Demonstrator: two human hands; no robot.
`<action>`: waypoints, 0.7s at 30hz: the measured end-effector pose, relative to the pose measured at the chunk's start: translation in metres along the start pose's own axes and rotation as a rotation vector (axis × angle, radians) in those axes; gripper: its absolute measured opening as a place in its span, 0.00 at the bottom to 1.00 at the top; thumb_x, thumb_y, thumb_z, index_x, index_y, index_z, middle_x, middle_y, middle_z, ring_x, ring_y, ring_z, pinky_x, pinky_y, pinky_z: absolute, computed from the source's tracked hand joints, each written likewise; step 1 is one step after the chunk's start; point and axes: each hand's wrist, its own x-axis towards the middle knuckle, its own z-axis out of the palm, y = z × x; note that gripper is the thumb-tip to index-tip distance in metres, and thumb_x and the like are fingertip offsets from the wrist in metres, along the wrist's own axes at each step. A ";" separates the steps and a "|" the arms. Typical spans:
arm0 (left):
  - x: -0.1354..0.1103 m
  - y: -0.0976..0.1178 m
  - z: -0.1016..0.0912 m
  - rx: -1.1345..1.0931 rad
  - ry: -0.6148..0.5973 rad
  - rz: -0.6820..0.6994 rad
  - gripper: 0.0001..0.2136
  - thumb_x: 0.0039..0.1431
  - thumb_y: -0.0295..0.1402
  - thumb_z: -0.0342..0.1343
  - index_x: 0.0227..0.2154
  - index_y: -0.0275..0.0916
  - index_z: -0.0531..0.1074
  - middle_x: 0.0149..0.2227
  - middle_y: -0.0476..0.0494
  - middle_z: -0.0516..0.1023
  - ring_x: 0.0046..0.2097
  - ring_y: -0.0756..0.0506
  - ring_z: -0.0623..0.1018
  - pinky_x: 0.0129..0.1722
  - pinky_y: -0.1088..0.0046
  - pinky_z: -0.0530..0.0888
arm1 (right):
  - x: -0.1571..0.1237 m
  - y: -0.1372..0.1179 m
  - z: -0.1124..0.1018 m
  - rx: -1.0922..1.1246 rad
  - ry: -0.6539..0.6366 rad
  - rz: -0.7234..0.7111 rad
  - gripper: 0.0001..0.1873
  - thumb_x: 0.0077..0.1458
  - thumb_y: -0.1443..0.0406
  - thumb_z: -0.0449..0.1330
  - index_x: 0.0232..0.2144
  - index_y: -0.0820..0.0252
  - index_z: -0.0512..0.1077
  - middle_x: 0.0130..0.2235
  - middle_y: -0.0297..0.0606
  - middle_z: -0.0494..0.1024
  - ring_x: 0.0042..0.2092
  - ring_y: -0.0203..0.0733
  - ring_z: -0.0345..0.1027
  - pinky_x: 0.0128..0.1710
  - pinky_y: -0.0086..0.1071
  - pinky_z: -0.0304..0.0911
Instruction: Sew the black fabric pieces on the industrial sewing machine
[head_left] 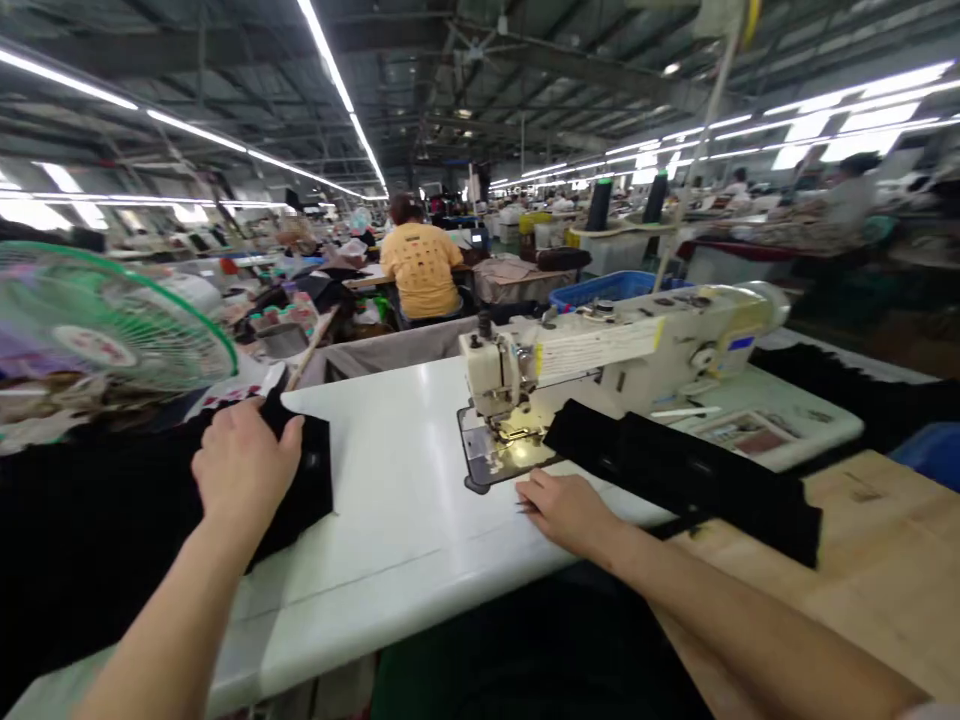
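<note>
My left hand [244,465] is closed on the corner of a black fabric piece [307,480] at the left of the white sewing table [405,500]. It lies on a larger heap of black cloth [90,530]. My right hand [566,510] rests on the table in front of the needle plate, fingers curled around a small thin metal tool whose tip shows at the fingertips. The cream sewing machine [615,355] stands just behind, its lamp lighting the plate. A long black fabric strip [690,475] runs from the presser foot to the right.
A green-caged fan [97,320] stands at the far left. A wooden board [870,560] adjoins the table on the right. A person in a yellow shirt [421,265] sits with their back turned at the station ahead, beside a blue bin [600,288]. Other workers sit far right.
</note>
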 end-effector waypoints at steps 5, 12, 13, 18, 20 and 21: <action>-0.050 0.042 0.028 -0.294 -0.013 0.413 0.27 0.63 0.50 0.40 0.51 0.31 0.68 0.48 0.29 0.75 0.50 0.32 0.77 0.49 0.52 0.74 | -0.022 0.030 -0.024 -0.077 0.054 0.215 0.11 0.63 0.67 0.52 0.42 0.60 0.74 0.46 0.41 0.75 0.37 0.41 0.74 0.34 0.31 0.63; -0.116 0.083 0.050 -0.604 -0.269 0.709 0.20 0.64 0.47 0.46 0.47 0.39 0.73 0.48 0.36 0.79 0.47 0.38 0.80 0.49 0.56 0.77 | -0.072 0.100 -0.042 -0.216 0.058 0.527 0.11 0.63 0.63 0.54 0.40 0.60 0.75 0.43 0.40 0.76 0.34 0.41 0.75 0.29 0.31 0.61; -0.121 0.089 0.048 -0.619 -0.298 0.725 0.19 0.64 0.45 0.47 0.47 0.39 0.74 0.48 0.36 0.79 0.47 0.38 0.80 0.49 0.56 0.77 | -0.077 0.105 -0.041 -0.218 0.044 0.517 0.11 0.64 0.64 0.54 0.39 0.60 0.76 0.42 0.39 0.76 0.33 0.40 0.75 0.29 0.31 0.60; -0.137 0.113 0.041 -0.666 -0.398 0.771 0.17 0.63 0.42 0.49 0.47 0.40 0.76 0.49 0.37 0.79 0.48 0.38 0.80 0.49 0.58 0.78 | -0.087 0.110 -0.032 -0.211 0.036 0.437 0.14 0.66 0.62 0.53 0.36 0.59 0.77 0.41 0.38 0.77 0.34 0.39 0.75 0.31 0.30 0.61; -0.140 0.121 0.038 -0.695 -0.434 0.780 0.16 0.63 0.41 0.50 0.47 0.40 0.76 0.49 0.37 0.79 0.49 0.38 0.80 0.50 0.58 0.77 | -0.087 0.107 -0.030 -0.203 0.050 0.407 0.13 0.65 0.61 0.54 0.35 0.60 0.77 0.40 0.39 0.78 0.33 0.40 0.75 0.30 0.31 0.60; -0.141 0.124 0.037 -0.712 -0.454 0.780 0.16 0.63 0.40 0.50 0.47 0.40 0.76 0.49 0.37 0.79 0.49 0.38 0.80 0.50 0.57 0.77 | -0.087 0.107 -0.029 -0.197 0.058 0.397 0.12 0.64 0.62 0.55 0.34 0.60 0.77 0.39 0.40 0.78 0.33 0.40 0.74 0.29 0.30 0.59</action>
